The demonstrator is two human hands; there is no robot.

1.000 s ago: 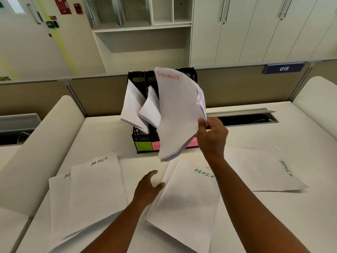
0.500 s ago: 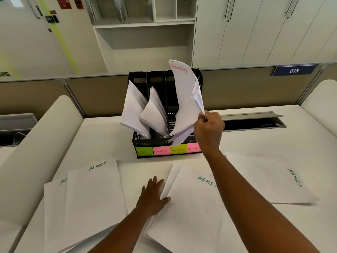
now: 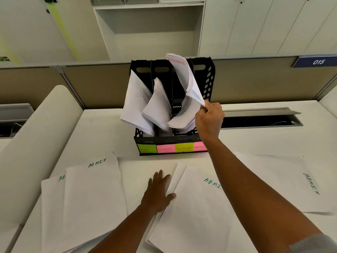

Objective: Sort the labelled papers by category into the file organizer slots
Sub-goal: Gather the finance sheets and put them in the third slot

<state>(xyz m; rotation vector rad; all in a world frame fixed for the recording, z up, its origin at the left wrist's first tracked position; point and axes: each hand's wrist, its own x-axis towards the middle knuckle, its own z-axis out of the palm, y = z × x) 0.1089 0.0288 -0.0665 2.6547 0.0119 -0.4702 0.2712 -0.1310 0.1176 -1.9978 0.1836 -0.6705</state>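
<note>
On the left I see two overlapping sheets marked ADMIN (image 3: 85, 194) lying flat on the white desk (image 3: 102, 128). My left hand (image 3: 157, 192) rests next, fingers straight and spread, pressing the edge of another ADMIN sheet (image 3: 191, 212). Behind stands the black file organizer (image 3: 209, 83) with coloured labels HR, SPORTS, FINANCE, ADMIN. My right hand (image 3: 209, 119) pinches the lower corner of the FINANCE papers (image 3: 184, 83), which bend inside the third slot. I judge the paper light and very floppy; a corner hold lets it curl, so a hold at mid-edge looks better. On the far right lies one more ADMIN sheet (image 3: 284, 181). Beyond the desk are a beige partition (image 3: 255, 81) and white cabinets (image 3: 264, 24).
</note>
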